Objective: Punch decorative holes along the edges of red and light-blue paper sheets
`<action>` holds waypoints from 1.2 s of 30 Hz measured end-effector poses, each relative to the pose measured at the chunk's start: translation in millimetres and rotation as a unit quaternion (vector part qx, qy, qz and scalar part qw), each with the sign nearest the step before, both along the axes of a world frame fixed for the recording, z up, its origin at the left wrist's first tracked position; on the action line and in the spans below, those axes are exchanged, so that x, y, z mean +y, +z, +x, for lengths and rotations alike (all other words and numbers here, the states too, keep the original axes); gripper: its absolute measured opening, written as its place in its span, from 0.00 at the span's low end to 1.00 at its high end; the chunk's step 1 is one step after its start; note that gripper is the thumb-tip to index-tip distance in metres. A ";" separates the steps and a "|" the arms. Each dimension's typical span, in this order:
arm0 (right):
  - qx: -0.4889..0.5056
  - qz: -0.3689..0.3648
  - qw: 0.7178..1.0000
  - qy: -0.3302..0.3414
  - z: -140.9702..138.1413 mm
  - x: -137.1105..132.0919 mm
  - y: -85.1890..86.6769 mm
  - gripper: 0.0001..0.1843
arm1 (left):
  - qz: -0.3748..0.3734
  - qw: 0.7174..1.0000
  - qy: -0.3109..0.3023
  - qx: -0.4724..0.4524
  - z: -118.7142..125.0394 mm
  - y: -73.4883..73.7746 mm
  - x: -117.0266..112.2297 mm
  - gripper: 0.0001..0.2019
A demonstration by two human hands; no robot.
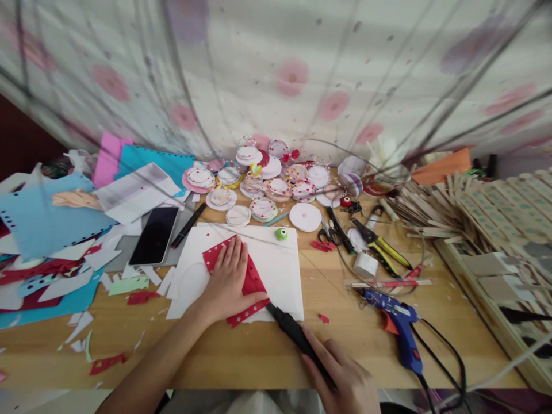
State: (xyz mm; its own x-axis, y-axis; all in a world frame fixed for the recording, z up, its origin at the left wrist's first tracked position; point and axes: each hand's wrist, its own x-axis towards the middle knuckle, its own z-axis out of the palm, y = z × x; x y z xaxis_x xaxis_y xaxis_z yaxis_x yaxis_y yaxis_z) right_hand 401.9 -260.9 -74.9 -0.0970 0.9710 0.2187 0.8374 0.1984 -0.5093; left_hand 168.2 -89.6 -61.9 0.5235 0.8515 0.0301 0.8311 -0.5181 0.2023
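While the left hand (227, 283) lies flat, fingers released, on the red paper (255, 283) atop a white sheet (280, 270) at mid-table (241, 356), the right hand (347, 374) has its fingers clenched around a black tool (293, 330), whose tip touches the paper's lower edge; a glue gun (401, 328) lies near.

We see a red paper piece (252, 282) with white polka dots on a plain white paper sheet (280, 267), and a black-handled tool (293, 332). The light tan wooden tabletop (241, 359) carries a blue glue gun (400, 326) with an orange trigger, yellow-handled pliers (388, 250), a glossy black smartphone (154, 236), sky-blue card (38, 221) and round white paper discs (278, 187) speckled red. Behind is a sheer white curtain (259, 75) printed with pink flowers.
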 end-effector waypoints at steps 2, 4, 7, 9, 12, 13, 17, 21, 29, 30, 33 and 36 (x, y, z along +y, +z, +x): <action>-0.014 0.002 1.000 0.000 0.6 0.8 -0.7 0.23 | 0.001 1.000 -0.001 0.003 0.5 0.4 0.4 0.56; -0.025 0.006 1.000 0.006 1.8 2.0 -2.0 0.23 | 0.004 1.000 -0.002 0.000 0.8 0.5 0.6 0.56; -0.034 0.026 0.999 0.020 4.4 3.3 -4.6 0.23 | 0.003 1.000 -0.002 -0.001 0.6 -0.2 0.5 0.56; -0.037 0.036 0.998 0.023 5.8 3.9 -5.7 0.22 | 0.002 1.000 -0.002 0.002 0.1 -0.9 0.3 0.56; -0.043 0.036 0.998 0.021 6.4 4.9 -5.6 0.23 | 0.008 1.000 -0.004 0.003 -0.1 -1.2 0.1 0.56; -0.046 0.036 0.998 0.021 6.4 5.4 -5.3 0.23 | 0.011 1.000 -0.005 0.001 0.0 -1.2 0.2 0.56; -0.057 0.037 0.997 0.022 7.0 8.3 -3.3 0.23 | 0.012 1.000 -0.004 -0.003 0.5 -0.9 0.4 0.56; -0.063 0.034 0.997 0.027 7.4 13.3 1.2 0.22 | 0.016 1.000 -0.006 -0.003 0.2 -2.0 0.4 0.56; -0.066 0.025 0.997 0.043 12.2 21.1 6.3 0.22 | 0.009 1.000 -0.006 -0.004 0.3 0.1 0.4 0.57; -0.067 0.027 0.996 0.053 14.1 22.4 5.9 0.22 | 0.007 1.000 -0.007 -0.004 0.6 0.8 0.5 0.57; -0.079 0.036 0.994 0.073 19.2 26.5 5.3 0.23 | 0.003 1.000 -0.008 -0.006 1.1 1.9 0.9 0.57; -0.094 0.049 0.991 0.078 22.3 29.1 5.5 0.23 | 0.004 1.000 -0.006 -0.009 1.3 1.3 0.9 0.57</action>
